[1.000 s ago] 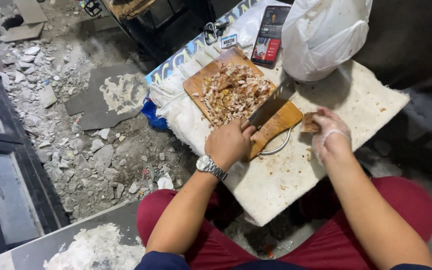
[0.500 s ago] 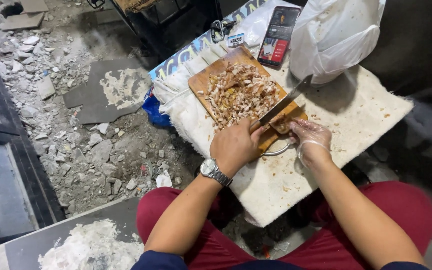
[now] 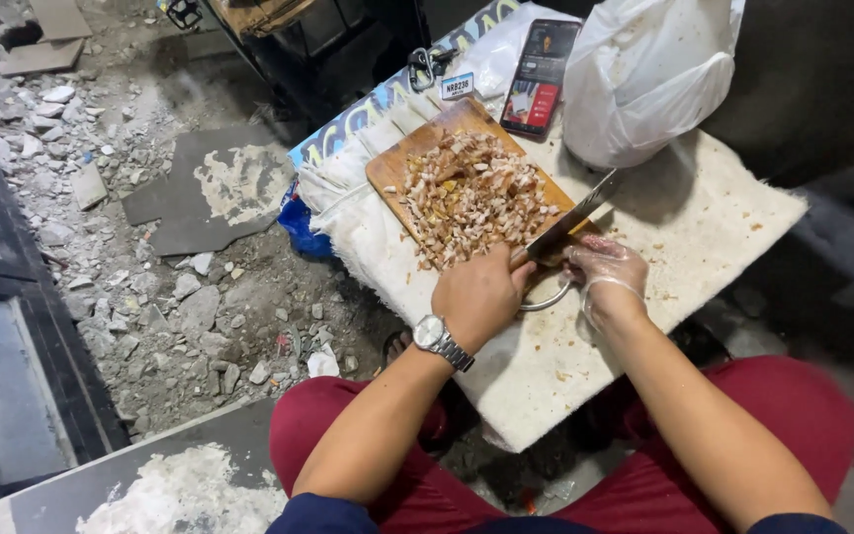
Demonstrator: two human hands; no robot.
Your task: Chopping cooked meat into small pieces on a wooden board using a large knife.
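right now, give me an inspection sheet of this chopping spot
surface: low slab covered with a pale cloth, crumbs scattered on it
job's things: wooden cutting board under a heap of chopped pieces; cleaver with its blade at the heap's edge
clutter: white plastic bag, phone, keys with a tag
grippers: left hand, wristwatch on, grips the cleaver handle; right hand, in a clear glove, beside the blade
cables: nothing seen
surroundings: rubble and broken tile on the ground, blue bag by the slab
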